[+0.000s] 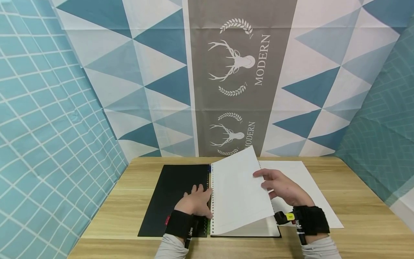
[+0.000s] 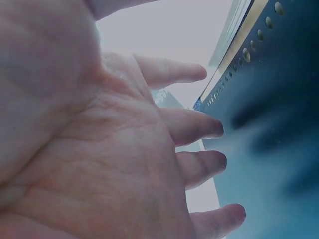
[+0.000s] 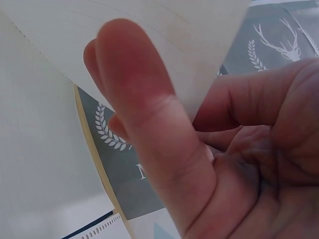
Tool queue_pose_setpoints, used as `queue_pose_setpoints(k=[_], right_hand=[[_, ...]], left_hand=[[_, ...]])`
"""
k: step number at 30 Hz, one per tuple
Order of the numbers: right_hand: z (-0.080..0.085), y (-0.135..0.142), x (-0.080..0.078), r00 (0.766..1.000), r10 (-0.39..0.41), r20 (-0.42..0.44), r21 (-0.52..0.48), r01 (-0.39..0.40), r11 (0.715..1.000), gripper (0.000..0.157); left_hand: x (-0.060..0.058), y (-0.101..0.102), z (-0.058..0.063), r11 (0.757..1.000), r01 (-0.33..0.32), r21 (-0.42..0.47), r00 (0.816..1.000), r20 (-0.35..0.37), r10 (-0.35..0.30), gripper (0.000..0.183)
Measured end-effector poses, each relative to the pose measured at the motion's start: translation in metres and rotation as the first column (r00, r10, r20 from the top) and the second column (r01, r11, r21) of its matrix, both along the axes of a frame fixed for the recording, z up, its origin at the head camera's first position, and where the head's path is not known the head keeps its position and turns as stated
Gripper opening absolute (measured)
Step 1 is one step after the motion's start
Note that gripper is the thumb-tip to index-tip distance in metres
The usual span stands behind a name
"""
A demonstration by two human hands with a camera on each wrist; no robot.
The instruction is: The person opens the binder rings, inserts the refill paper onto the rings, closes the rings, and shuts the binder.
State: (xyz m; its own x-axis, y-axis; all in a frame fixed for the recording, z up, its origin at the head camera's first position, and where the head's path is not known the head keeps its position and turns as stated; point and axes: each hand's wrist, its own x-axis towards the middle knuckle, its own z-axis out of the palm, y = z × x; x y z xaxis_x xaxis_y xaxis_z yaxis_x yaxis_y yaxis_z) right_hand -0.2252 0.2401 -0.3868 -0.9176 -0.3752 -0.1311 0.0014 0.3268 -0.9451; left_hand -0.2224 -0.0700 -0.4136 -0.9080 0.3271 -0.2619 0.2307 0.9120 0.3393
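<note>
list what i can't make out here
Head view: most of the lower page, under the lifted sheet.
Head view: part of the black cover, behind the left hand.
Head view: print on the yellow label, too small.
Left wrist view: thumb tip, past the top edge.
Right wrist view: backdrop lettering beyond one letter, behind the right hand.

A light wood-grain table point(image 1: 359, 205) carries an open notebook point(image 1: 226, 205) with punched pages. Its black cover point(image 1: 173, 183) lies flat beneath the left hand point(image 1: 194, 202), spreading out to that hand's left. The page side rests just right of the left hand. A white sheet point(image 1: 299, 172) lies on the wood beneath the right hand point(image 1: 286, 189), showing beyond it and to its right.
</note>
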Motion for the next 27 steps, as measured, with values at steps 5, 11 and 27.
queue_pose_setpoints(k=[5,11,27], right_hand=[[0.0,0.001,0.0,1.0,0.003,0.001,-0.002,-0.003,1.0,0.048],[0.0,0.001,0.0,1.0,-0.001,-0.001,0.001,0.001,1.0,0.048],[-0.002,-0.001,-0.001,1.0,-0.008,0.008,0.013,0.008,1.0,0.048]], left_hand=[[0.0,0.003,0.0,1.0,0.018,-0.017,1.0,0.004,-0.018,0.09],[0.002,0.006,0.002,0.999,0.024,-0.036,1.0,-0.001,-0.024,0.088],[0.009,0.021,0.004,0.989,0.048,-0.143,0.999,-0.008,-0.05,0.08]])
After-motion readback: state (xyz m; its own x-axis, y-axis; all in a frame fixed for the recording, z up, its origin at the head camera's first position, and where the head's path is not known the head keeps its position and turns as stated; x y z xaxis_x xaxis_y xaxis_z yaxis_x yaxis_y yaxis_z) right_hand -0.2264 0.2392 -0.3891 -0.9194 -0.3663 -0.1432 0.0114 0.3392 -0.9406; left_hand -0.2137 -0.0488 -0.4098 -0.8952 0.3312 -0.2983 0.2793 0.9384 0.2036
